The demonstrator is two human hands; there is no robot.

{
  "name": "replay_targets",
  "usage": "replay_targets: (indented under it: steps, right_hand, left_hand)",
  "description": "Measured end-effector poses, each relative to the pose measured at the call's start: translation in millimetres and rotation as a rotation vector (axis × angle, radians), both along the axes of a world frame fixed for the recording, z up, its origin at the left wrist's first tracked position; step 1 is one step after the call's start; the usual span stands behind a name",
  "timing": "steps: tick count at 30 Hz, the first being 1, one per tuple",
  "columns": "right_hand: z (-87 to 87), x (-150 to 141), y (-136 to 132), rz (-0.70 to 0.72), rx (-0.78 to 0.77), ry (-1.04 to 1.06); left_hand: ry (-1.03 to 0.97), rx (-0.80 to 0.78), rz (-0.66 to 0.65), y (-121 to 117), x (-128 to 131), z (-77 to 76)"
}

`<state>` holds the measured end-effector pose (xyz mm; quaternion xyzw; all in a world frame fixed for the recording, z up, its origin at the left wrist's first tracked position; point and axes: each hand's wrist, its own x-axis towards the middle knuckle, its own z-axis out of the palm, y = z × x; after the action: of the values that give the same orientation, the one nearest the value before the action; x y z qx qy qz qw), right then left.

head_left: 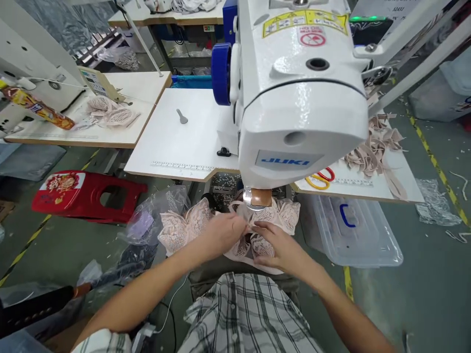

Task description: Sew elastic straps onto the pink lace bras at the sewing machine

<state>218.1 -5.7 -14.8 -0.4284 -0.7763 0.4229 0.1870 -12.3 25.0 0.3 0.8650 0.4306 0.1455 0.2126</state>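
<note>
Pale pink lace bras (pixel 263 245) lie over my lap, just below the head of the white sewing machine (pixel 301 113). My left hand (pixel 228 233) is closed, with thumb and forefinger pinching a thin edge or strap of the lace bra. Beside it, fingertips nearly meeting the left ones, my right hand (pixel 281 247) curves over a cup and grips the same bra. More lace cups (pixel 186 223) hang to the left of my left wrist. Exactly which part sits between my fingertips is too small to make out.
Scissors with red and yellow handles (pixel 322 179) rest on the table right of the machine, near beige fabric strips (pixel 379 147). A clear lidded box (pixel 358 235) stands at lower right. To the left is a red stool (pixel 90 196); plastic bags (pixel 158 215) lie beside it.
</note>
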Motion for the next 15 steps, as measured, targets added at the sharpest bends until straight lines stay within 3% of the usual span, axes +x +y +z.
replay_targets:
  steps: [3,6,9,11,15]
  right_hand:
    - [-4.2,-14.4,-2.8,-0.133,-0.078,0.169]
    - [-0.2,-17.6,4.8,-0.408,-0.244,0.503]
    - [13.2,-19.8,15.6,-0.651,-0.325,0.585]
    - [24.2,-21.8,23.7,-0.691,-0.303,0.586]
    - [39.6,-23.8,34.1,-0.632,-0.256,0.555]
  left_hand:
    - [-0.061,-0.070,0.061,-7.6,25.8,10.7]
    - [-0.265,-0.225,0.229,-11.8,49.3,23.3]
    - [-0.496,-0.373,0.400,-12.5,68.0,30.6]
    - [-0.606,-0.415,0.472,-11.2,75.5,32.3]
    - [-0.665,-0.391,0.524,-8.4,77.3,32.3]
